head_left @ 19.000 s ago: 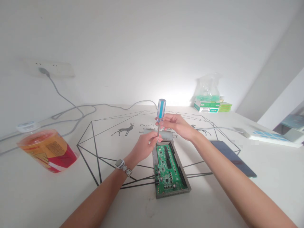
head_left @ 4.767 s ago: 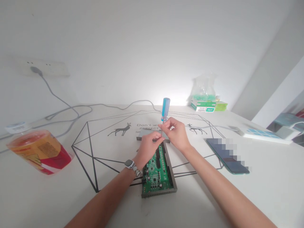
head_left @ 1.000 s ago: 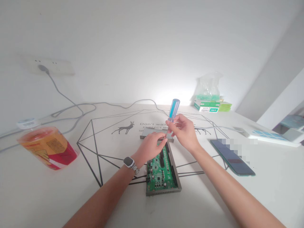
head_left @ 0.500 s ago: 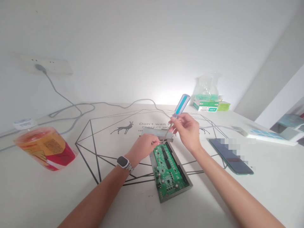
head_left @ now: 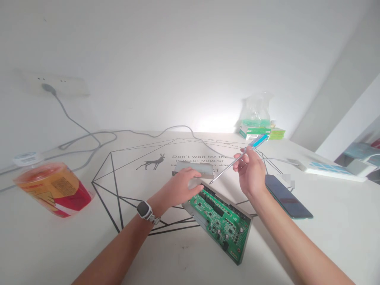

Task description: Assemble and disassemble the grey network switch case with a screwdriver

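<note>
Here's the board (head_left: pixel 219 217), lying aslant on the table (head_left: pixel 166 257), this side of the cover (head_left: pixel 192 169), its far end near the left hand (head_left: pixel 178 186), probably so that hand can steady or turn it. The screwdriver (head_left: pixel 257 141) slants up toward the table's back edge, likely to keep its shaft off the circuitry. Grip now: right hand (head_left: pixel 252 174) pinching the handle end; left open, thumb at the board's far end, contact unclear.

The circuit board (head_left: pixel 220 218) lies before the panel (head_left: pixel 205 169) (phone (head_left: pixel 287 198) at right).
</note>
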{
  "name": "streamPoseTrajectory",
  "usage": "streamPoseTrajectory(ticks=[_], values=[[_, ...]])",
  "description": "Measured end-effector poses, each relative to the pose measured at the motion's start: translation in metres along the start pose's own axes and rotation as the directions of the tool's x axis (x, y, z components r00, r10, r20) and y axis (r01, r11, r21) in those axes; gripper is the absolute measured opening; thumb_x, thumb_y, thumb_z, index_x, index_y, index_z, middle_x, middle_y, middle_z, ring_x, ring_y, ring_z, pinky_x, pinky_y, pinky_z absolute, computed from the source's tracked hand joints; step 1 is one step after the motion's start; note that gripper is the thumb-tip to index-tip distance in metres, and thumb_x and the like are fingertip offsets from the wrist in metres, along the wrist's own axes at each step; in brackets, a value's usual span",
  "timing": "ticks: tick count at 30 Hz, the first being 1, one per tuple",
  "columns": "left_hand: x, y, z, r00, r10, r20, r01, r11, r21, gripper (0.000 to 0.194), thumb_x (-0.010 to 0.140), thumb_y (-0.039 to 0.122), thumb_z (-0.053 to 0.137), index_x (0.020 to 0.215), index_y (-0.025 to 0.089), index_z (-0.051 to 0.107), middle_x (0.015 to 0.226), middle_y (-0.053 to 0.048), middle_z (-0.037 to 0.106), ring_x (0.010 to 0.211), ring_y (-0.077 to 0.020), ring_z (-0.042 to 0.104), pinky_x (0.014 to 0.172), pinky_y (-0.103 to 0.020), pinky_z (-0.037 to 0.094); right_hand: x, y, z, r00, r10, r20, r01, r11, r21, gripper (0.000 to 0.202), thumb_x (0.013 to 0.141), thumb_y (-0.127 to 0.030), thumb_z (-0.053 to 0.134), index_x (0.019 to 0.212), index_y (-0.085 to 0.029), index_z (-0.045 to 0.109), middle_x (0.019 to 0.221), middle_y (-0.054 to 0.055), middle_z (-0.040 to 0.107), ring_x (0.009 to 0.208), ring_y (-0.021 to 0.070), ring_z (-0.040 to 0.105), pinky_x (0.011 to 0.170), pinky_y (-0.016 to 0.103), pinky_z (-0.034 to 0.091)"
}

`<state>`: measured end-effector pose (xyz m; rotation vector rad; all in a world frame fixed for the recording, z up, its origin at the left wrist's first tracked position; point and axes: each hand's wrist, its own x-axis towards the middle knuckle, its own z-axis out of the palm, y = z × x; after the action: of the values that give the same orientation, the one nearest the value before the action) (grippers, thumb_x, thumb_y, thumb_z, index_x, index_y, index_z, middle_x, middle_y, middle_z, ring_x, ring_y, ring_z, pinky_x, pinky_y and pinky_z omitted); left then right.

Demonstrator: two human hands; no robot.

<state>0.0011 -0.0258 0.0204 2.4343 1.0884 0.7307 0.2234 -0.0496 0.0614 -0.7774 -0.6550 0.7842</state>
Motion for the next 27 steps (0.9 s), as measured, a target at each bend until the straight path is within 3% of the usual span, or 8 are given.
streamPoseTrajectory(ticks=[2, 7, 12, 17, 19, 21, 25, 27], values=[[0.000, 0.009, 0.013, 0.989, 0.148, 0.011, -0.148, 0.988, 0.043, 0.035, 0.092, 0.037, 0.062, 0.123, 0.021, 0.065, 0.130, -0.010, 0.067, 0.123, -0.0281, 0.059, 0.104, -0.041, 0.047, -0.003, -0.003, -0.003, 0.995, 0.086, -0.052, -0.085, 0.996, 0.026, 0.033, 0.079, -0.045, 0.077, 0.081, -0.019, 0.057, 0.061, -0.002, 0.066, 0.039, 0.0080, 0.050, 0.040, 0.020, 0.038], [0.002, 0.031, 0.035, 0.969, 0.227, 0.098, -0.238, 0.964, 0.116, 0.024, 0.091, 0.041, 0.067, 0.105, 0.021, 0.070, 0.102, -0.006, 0.070, 0.102, -0.0257, 0.064, 0.091, -0.038, 0.050, -0.007, -0.005, -0.008, 0.972, 0.215, -0.089, -0.207, 0.974, 0.095, 0.019, 0.091, -0.032, 0.062, 0.079, -0.019, 0.055, 0.061, -0.002, 0.063, 0.038, 0.0069, 0.046, 0.038, 0.019, 0.036], [0.007, 0.038, 0.032, 0.989, 0.136, 0.062, -0.146, 0.968, 0.206, 0.024, 0.084, 0.041, 0.076, 0.084, 0.018, 0.068, 0.087, -0.005, 0.070, 0.090, -0.0253, 0.065, 0.081, -0.035, 0.047, -0.007, -0.002, -0.009, 0.968, 0.243, -0.059, -0.234, 0.964, 0.125, 0.021, 0.088, -0.030, 0.064, 0.075, -0.020, 0.051, 0.062, -0.002, 0.062, 0.038, 0.0068, 0.045, 0.037, 0.019, 0.035], [0.002, 0.036, 0.008, 0.978, -0.118, 0.173, 0.072, 0.966, 0.248, 0.037, 0.084, 0.048, 0.069, 0.061, 0.020, 0.058, 0.060, 0.000, 0.061, 0.060, -0.0186, 0.058, 0.054, -0.030, 0.032, -0.006, -0.003, -0.010, 0.968, 0.242, -0.061, -0.237, 0.968, 0.083, 0.025, 0.082, -0.038, 0.072, 0.076, -0.021, 0.053, 0.061, -0.003, 0.061, 0.039, 0.0072, 0.043, 0.037, 0.020, 0.036], [-0.004, 0.033, -0.004, 0.961, -0.191, 0.199, 0.141, 0.960, 0.241, 0.030, 0.081, 0.049, 0.068, 0.069, 0.022, 0.063, 0.059, 0.000, 0.061, 0.060, -0.0192, 0.060, 0.054, -0.029, 0.032, -0.005, -0.002, -0.012, 0.969, 0.239, -0.061, -0.235, 0.970, 0.068, 0.026, 0.080, -0.040, 0.073, 0.077, -0.022, 0.054, 0.061, -0.003, 0.060, 0.040, 0.0075, 0.042, 0.036, 0.021, 0.036], [-0.009, 0.029, -0.015, 0.933, -0.276, 0.229, 0.234, 0.953, 0.192, 0.027, 0.078, 0.048, 0.067, 0.090, 0.023, 0.068, 0.060, 0.002, 0.063, 0.054, -0.0192, 0.060, 0.052, -0.030, 0.033, -0.004, -0.001, -0.013, 0.973, 0.228, -0.048, -0.225, 0.973, 0.053, 0.029, 0.078, -0.042, 0.074, 0.075, -0.022, 0.053, 0.062, -0.003, 0.060, 0.040, 0.0078, 0.042, 0.036, 0.022, 0.036], [-0.013, 0.023, -0.030, 0.792, -0.423, 0.440, 0.441, 0.895, 0.066, 0.059, 0.074, 0.043, 0.066, 0.127, 0.020, 0.055, 0.052, 0.005, 0.062, 0.048, -0.0229, 0.064, 0.046, -0.029, 0.040, -0.004, 0.003, -0.015, 0.978, 0.209, -0.013, -0.209, 0.977, 0.044, 0.034, 0.072, -0.043, 0.077, 0.071, -0.023, 0.049, 0.063, -0.003, 0.060, 0.041, 0.0086, 0.044, 0.035, 0.023, 0.037], [-0.012, 0.022, -0.031, 0.800, -0.422, 0.427, 0.428, 0.900, 0.087, 0.058, 0.079, 0.050, 0.062, 0.127, 0.019, 0.055, 0.051, 0.003, 0.063, 0.051, -0.0242, 0.067, 0.049, -0.030, 0.042, -0.004, 0.004, -0.015, 0.976, 0.220, -0.009, -0.219, 0.974, 0.051, 0.034, 0.071, -0.042, 0.077, 0.070, -0.024, 0.048, 0.063, -0.003, 0.060, 0.041, 0.0085, 0.044, 0.035, 0.023, 0.036]])
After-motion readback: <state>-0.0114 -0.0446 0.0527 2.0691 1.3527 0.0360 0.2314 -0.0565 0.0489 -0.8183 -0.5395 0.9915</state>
